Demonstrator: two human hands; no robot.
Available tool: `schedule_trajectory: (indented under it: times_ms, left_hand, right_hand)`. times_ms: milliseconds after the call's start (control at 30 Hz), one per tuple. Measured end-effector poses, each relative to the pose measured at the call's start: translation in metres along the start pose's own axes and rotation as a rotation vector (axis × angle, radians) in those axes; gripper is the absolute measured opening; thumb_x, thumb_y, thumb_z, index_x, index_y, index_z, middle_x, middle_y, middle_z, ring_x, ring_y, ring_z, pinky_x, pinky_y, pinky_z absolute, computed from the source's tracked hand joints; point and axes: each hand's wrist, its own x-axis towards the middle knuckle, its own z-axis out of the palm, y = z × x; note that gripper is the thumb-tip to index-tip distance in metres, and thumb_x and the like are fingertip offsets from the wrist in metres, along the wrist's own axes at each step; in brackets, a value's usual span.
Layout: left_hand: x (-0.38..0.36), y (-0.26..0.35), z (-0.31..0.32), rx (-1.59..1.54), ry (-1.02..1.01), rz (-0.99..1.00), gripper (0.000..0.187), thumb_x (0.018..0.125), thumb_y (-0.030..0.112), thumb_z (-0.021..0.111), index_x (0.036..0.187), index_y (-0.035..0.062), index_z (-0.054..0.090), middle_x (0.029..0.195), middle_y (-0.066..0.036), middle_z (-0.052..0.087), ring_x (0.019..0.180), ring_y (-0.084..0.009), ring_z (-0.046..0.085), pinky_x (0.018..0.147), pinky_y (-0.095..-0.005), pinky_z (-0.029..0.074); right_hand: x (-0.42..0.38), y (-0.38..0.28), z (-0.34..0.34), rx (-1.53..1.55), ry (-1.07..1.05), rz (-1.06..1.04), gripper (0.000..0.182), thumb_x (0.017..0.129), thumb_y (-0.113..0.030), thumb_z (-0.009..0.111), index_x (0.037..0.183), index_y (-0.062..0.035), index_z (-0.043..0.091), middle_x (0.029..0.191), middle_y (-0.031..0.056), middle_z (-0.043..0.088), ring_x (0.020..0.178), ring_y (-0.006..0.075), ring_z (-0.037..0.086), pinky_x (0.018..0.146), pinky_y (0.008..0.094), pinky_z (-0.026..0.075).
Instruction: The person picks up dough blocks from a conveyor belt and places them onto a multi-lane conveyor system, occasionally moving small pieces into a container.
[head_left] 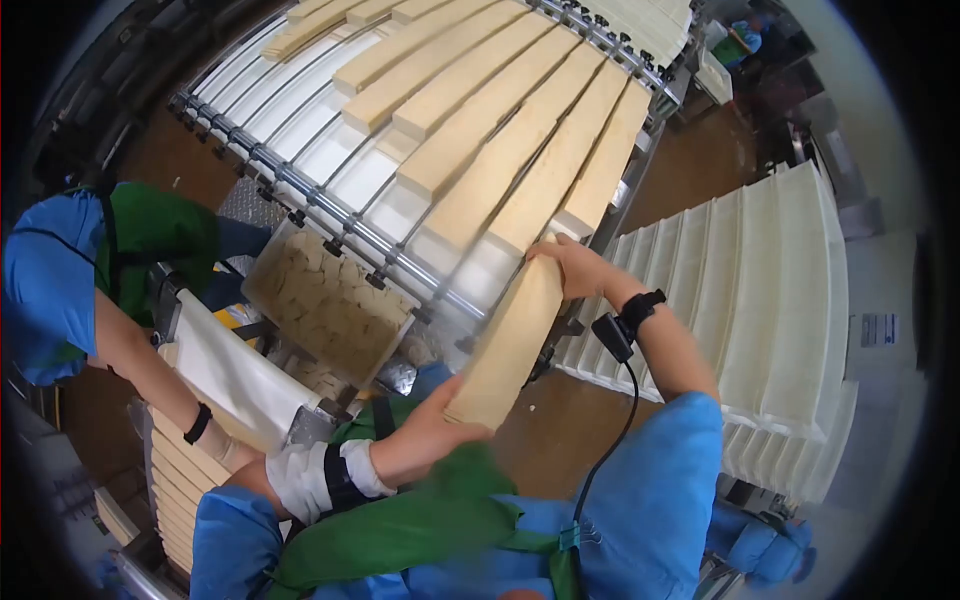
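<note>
A long pale beige block (510, 340) is held between my two hands in front of my body. My left hand (430, 430) grips its near end, the thumb along the lower edge. My right hand (568, 268) is closed on its far end, close to the conveyor. Long beige blocks (480, 110) like it lie side by side on the conveyor (300, 180), which has white surfaces between dark cords and a metal bar with black knobs along its edge.
A bin (330, 300) of beige pieces stands left of the conveyor. A co-worker (60, 260) in blue and green reaches over stacked beige blocks (180, 490) at the left. White ribbed trays (740, 290) are stacked at the right. Another person (770, 545) is at the lower right.
</note>
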Motion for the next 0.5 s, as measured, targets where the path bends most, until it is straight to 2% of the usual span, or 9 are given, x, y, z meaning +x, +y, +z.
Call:
schedule_trajectory:
  times_ms: [67,100,200,267,300,400,500]
  left_hand:
    - [0.001,0.009,0.009,-0.03,-0.031,0.007,0.076,0.086,-0.005,0.065,0.151,0.0008,0.027,0.135,-0.012,0.052,0.122,-0.0184,0.054,0.098,-0.0313,0.047]
    - [0.007,0.006,0.009,-0.052,-0.053,0.033,0.078,0.086,-0.006,0.064,0.153,0.0011,0.024,0.137,-0.013,0.052,0.122,-0.0188,0.053,0.099,-0.0313,0.046]
    - [0.028,0.008,0.007,-0.102,-0.078,0.095,0.085,0.087,-0.005,0.062,0.156,0.0021,0.013,0.14,-0.015,0.05,0.124,-0.02,0.052,0.1,-0.0312,0.045]
    - [0.037,0.019,0.008,-0.133,-0.031,0.096,0.089,0.088,-0.005,0.061,0.157,0.0028,0.006,0.14,-0.017,0.05,0.124,-0.0207,0.052,0.1,-0.031,0.044]
    - [0.042,0.017,0.005,-0.104,0.008,0.039,0.093,0.089,-0.003,0.061,0.157,0.0033,-0.003,0.137,-0.019,0.054,0.121,-0.0205,0.054,0.099,-0.0314,0.044]
    - [0.049,0.007,0.006,-0.121,0.129,0.085,0.089,0.091,0.0,0.063,0.157,0.0037,0.003,0.129,-0.019,0.059,0.112,-0.0192,0.058,0.095,-0.0313,0.046]
    - [0.057,-0.004,0.003,-0.101,0.225,0.1,0.081,0.092,0.005,0.065,0.154,0.0045,0.013,0.12,-0.018,0.062,0.102,-0.0179,0.061,0.09,-0.0307,0.049]
  right_hand:
    - [0.0,-0.001,-0.007,-0.023,-0.057,0.055,0.075,0.061,-0.002,0.076,0.13,-0.0254,0.058,0.112,0.0186,0.054,0.109,0.042,0.052,0.096,0.0435,0.045]
    - [-0.005,-0.004,-0.007,-0.233,0.017,0.058,0.076,0.061,-0.001,0.075,0.131,-0.0236,0.058,0.118,0.0189,0.054,0.115,0.042,0.05,0.1,0.0466,0.042]
    - [-0.019,-0.023,-0.011,-0.629,0.504,-0.157,0.071,0.067,-0.001,0.07,0.133,-0.0246,0.058,0.117,0.0191,0.054,0.118,0.0418,0.049,0.105,0.051,0.038]
    - [-0.035,-0.061,-0.013,-0.505,0.593,-0.086,0.052,0.069,-0.004,0.071,0.119,-0.0092,0.062,0.111,0.0179,0.055,0.11,0.0386,0.051,0.098,0.0505,0.041]
    - [-0.047,-0.074,-0.005,-0.435,0.605,-0.024,0.046,0.069,-0.006,0.072,0.114,-0.0062,0.063,0.108,0.0179,0.056,0.107,0.0377,0.052,0.095,0.0491,0.042]
    - [-0.077,-0.117,0.023,-0.19,0.609,0.134,0.027,0.072,-0.01,0.074,0.095,0.001,0.063,0.096,0.0167,0.057,0.094,0.0343,0.053,0.086,0.0446,0.045]
    - [-0.08,-0.133,0.054,-0.109,0.591,0.178,0.023,0.077,-0.012,0.073,0.094,0.0003,0.063,0.095,0.0156,0.059,0.094,0.0342,0.054,0.085,0.0422,0.046]
